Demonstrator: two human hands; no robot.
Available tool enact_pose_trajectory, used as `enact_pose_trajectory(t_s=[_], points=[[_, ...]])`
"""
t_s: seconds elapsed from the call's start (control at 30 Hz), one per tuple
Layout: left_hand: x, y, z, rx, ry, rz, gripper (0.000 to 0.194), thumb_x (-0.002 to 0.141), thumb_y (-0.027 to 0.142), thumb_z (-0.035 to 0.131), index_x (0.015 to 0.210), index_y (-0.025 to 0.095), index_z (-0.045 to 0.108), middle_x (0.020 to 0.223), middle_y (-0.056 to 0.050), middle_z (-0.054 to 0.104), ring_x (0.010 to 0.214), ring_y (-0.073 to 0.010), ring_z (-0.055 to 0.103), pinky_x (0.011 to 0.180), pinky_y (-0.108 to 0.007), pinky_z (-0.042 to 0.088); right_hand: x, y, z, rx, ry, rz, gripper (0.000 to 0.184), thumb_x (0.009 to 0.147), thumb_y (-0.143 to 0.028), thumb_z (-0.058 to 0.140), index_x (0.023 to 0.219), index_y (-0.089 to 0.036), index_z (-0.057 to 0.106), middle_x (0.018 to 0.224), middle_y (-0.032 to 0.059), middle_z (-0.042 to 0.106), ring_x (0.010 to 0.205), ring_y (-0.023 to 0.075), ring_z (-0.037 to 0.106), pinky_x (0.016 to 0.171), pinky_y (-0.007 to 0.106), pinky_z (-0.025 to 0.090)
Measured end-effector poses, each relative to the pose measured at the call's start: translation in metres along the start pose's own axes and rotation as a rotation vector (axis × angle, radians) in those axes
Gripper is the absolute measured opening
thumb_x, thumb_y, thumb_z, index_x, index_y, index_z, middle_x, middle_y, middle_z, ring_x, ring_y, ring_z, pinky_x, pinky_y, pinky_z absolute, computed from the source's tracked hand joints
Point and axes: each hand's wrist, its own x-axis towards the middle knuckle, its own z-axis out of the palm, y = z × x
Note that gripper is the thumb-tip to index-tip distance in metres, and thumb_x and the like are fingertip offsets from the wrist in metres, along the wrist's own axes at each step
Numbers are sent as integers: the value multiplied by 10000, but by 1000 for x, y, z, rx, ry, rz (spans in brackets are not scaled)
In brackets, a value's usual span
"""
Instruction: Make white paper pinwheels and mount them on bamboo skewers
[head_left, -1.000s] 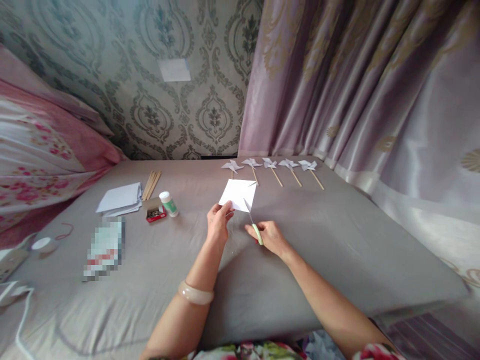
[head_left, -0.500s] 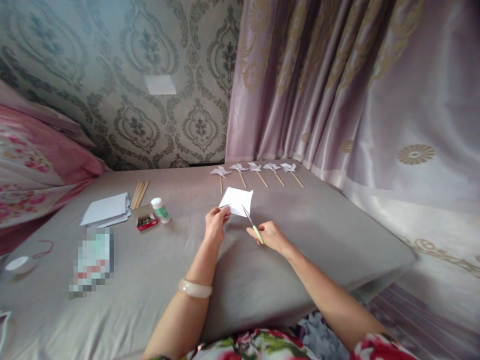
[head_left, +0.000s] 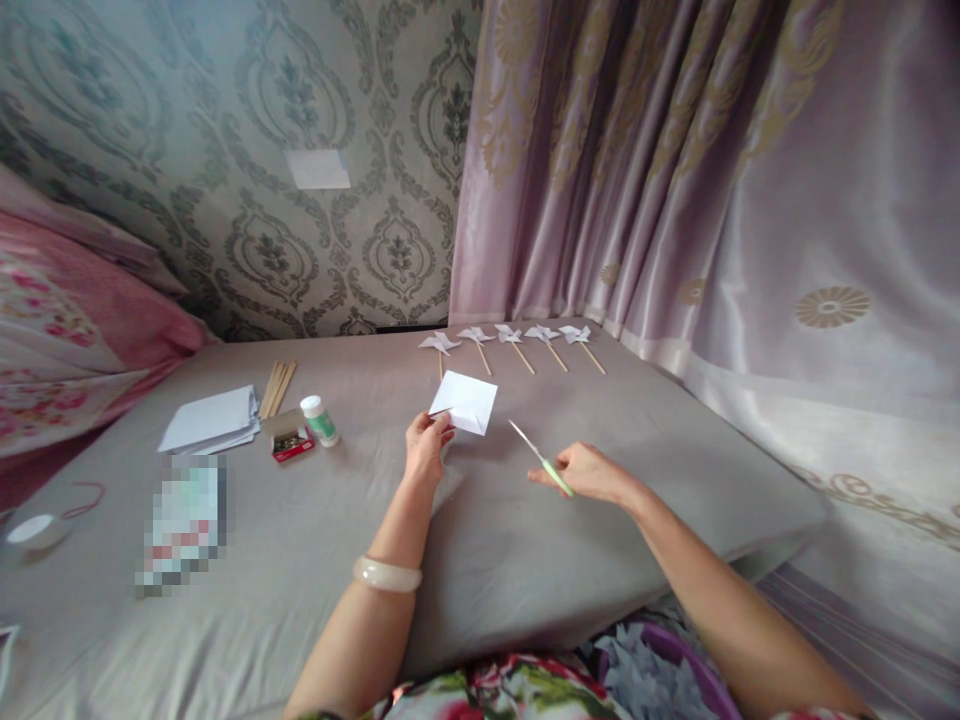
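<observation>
A square of white paper [head_left: 466, 393] was pinched at its left side between the thumb and fingers of the left hand [head_left: 426, 447] and held up over the grey cloth-covered worktop [head_left: 480, 560]. A pair of scissors with pale green handles [head_left: 556, 478] was gripped in the right hand [head_left: 589, 470], its tips near the square but not touching it. A slit was visible at the square's near corner, and perhaps another beside the left thumb; whether the far corners had been cut could not be told. The square was judged only partly worked, being flat and without a stick. Five white paper pinwheels on thin wooden sticks [head_left: 508, 335] were laid out, apparently complete, along the far edge. At the left, a stack of white paper sheets [head_left: 210, 420], loose pale wooden sticks [head_left: 277, 388] and a small red box of metallic pieces [head_left: 292, 447] were left unused.
</observation>
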Motion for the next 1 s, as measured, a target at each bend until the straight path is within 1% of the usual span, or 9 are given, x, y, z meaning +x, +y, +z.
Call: enact_pose_trajectory(t_s=[0.1, 0.2, 0.23, 0.37, 0.47, 0.57, 0.77, 0.87, 1.0], points=[[2, 0, -1, 0, 7, -3, 296, 471, 300, 721, 713, 155, 629, 689, -3, 626, 590, -86, 555, 568, -203, 423, 11, 24, -25, -241, 111, 175, 470, 658, -587, 621, 467, -159, 587, 411, 39, 503, 438, 150, 494, 435, 259, 288], [2, -1, -2, 2, -3, -9, 290, 475, 298, 716, 713, 157, 630, 698, -5, 628, 600, -90, 562, 565, -200, 420, 23, 52, -45, -486, 204, 275, 388, 677, -526, 647, 617, -143, 671, 657, 167, 666, 663, 242, 643, 510, 280, 363], [3, -2, -2, 2, -7, -11, 289, 474, 297, 716, 712, 158, 629, 698, -5, 628, 602, -92, 563, 563, -199, 419, 27, 60, -51, -507, 164, 307, 343, 684, -484, 660, 660, -143, 683, 700, 175, 680, 704, 249, 660, 535, 278, 384], [4, -3, -3, 2, -16, -11, 293, 478, 297, 726, 716, 157, 628, 710, -11, 637, 600, -95, 564, 557, -197, 418, 37, 83, -69, -461, 26, 362, 326, 698, -434, 674, 548, -145, 653, 530, 109, 639, 533, 202, 640, 516, 264, 409], [4, -3, -3, 7, -25, -10, 292, 484, 305, 728, 715, 155, 634, 715, -18, 646, 597, -99, 562, 555, -199, 415, 42, 89, -76, -442, 34, 405, 378, 722, -450, 659, 495, -149, 628, 514, 109, 635, 492, 183, 620, 509, 264, 414], [3, -2, -3, 9, -27, -15, 288, 480, 306, 728, 707, 155, 635, 710, -16, 647, 596, -100, 560, 558, -200, 409, 46, 94, -76, -441, 84, 445, 406, 737, -484, 640, 526, -138, 647, 558, 139, 656, 504, 192, 623, 513, 277, 417], [2, -1, -1, -1, 2, -33, 275, 466, 294, 731, 684, 161, 628, 684, -12, 635, 603, -108, 559, 553, -202, 399, 46, 100, -79, -604, 186, 423, 406, 729, -535, 621, 756, -143, 721, 798, 192, 705, 765, 277, 678, 589, 314, 435], [2, -1, 0, -8, 14, -39, 283, 459, 297, 739, 680, 161, 625, 675, -10, 627, 590, -103, 546, 549, -205, 395, 47, 96, -85, -647, 152, 433, 382, 682, -546, 658, 779, -180, 714, 871, 169, 708, 817, 282, 676, 610, 319, 447], [3, -1, 0, -18, 17, -51, 289, 449, 287, 743, 678, 159, 621, 670, 0, 611, 582, -93, 535, 554, -206, 396, 54, 94, -92, -566, -27, 432, 350, 703, -482, 666, 552, -169, 622, 586, 96, 645, 609, 209, 645, 566, 278, 427]])
